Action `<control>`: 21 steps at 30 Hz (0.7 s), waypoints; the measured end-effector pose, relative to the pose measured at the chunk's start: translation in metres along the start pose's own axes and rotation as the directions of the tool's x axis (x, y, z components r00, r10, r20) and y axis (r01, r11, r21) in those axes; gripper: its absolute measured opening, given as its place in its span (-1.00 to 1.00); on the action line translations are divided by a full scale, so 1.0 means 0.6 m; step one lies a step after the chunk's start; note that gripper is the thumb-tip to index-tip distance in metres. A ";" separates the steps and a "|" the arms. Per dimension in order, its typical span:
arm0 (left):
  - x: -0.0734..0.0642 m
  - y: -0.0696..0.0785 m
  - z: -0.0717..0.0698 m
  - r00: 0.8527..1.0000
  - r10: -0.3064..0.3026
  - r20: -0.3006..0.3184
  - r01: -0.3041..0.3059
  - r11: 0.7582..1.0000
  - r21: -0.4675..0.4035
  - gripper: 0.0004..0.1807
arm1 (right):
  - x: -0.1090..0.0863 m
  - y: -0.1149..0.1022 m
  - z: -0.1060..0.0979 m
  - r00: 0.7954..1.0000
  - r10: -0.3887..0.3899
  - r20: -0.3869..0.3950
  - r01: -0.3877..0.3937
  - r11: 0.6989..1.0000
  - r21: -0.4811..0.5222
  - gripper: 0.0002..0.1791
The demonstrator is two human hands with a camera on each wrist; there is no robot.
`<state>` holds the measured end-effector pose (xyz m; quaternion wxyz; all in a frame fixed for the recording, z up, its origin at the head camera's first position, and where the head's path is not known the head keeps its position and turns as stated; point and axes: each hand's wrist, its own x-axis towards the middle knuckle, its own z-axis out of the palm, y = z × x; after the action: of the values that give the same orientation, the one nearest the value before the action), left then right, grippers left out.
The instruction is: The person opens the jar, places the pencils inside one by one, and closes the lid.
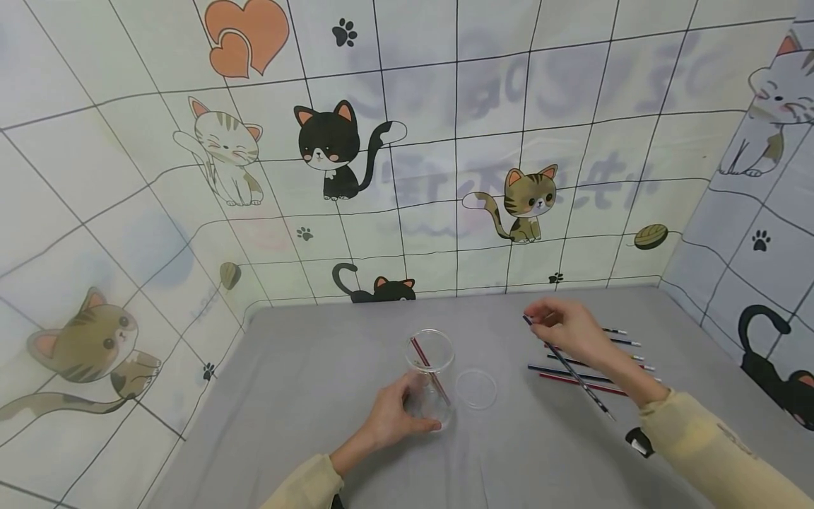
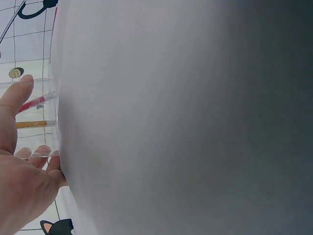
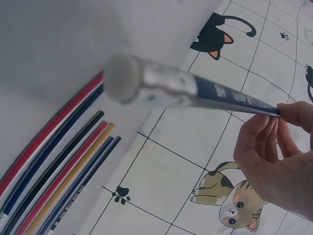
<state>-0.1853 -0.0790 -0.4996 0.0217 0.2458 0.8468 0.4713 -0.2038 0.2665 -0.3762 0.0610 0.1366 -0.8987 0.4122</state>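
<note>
My left hand [image 1: 394,413] grips a clear plastic jar [image 1: 427,408] around its lower side, thumb in front. Inside the jar a red pencil [image 1: 439,385] leans at a slant; the left wrist view shows a red pencil [image 2: 33,104] and a yellow pencil [image 2: 32,124] through its wall. My right hand [image 1: 569,332] pinches a dark blue pencil [image 3: 215,93] near one end, between thumb and fingertips. Its white eraser end [image 3: 122,81] points back toward the wrist. The held pencil slants above the pencils lying on the table.
Several pencils, among them a red one [image 1: 579,384], lie side by side on the grey tabletop [image 1: 305,367] at the right. A clear round lid [image 1: 477,389] lies just right of the jar. Cat-print sheets [image 1: 432,162] hang behind and at both sides.
</note>
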 end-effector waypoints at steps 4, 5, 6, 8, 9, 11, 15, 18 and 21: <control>0.000 0.000 0.000 1.000 -0.004 0.000 0.004 1.000 0.000 -0.21 | 0.006 -0.014 -0.001 1.000 0.000 0.008 0.000 1.000 0.012 -0.73; 0.000 0.000 0.000 1.000 -0.005 0.000 0.005 1.000 0.001 -0.21 | 0.008 -0.017 -0.002 1.000 0.001 0.008 -0.001 1.000 0.008 -0.73; 0.000 0.000 0.000 1.000 -0.006 0.000 0.006 1.000 0.001 -0.21 | 0.010 -0.021 -0.002 1.000 -0.001 0.007 0.001 1.000 0.002 -0.73; 0.001 0.000 0.000 1.000 -0.007 0.001 0.007 1.000 0.007 -0.22 | 0.016 -0.027 -0.002 1.000 -0.009 0.003 0.009 1.000 -0.005 -0.73; 0.001 0.000 0.000 1.000 -0.007 0.001 0.007 1.000 0.010 -0.23 | 0.018 -0.030 -0.002 1.000 -0.012 0.002 0.012 1.000 -0.004 -0.73; 0.001 0.000 0.000 1.000 -0.007 0.002 0.007 1.000 0.014 -0.24 | 0.023 -0.036 -0.001 1.000 -0.029 0.000 0.029 1.000 0.000 -0.73; 0.000 -0.001 0.000 1.000 -0.008 0.003 0.008 1.000 0.020 -0.27 | 0.030 -0.048 0.000 0.999 -0.049 0.000 0.049 0.999 0.018 -0.73; 0.000 -0.001 0.000 1.000 -0.008 0.002 0.008 1.000 0.027 -0.27 | 0.035 -0.058 0.001 0.999 -0.050 0.002 0.050 0.998 0.025 -0.74; 0.000 -0.001 0.000 1.000 -0.012 0.002 0.012 0.999 0.033 -0.26 | 0.041 -0.068 0.000 0.998 -0.065 0.011 0.064 0.997 0.041 -0.74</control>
<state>-0.1855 -0.0792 -0.4998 0.0214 0.2416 0.8559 0.4568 -0.2153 0.2360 -0.3411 0.0661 0.1691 -0.8857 0.4274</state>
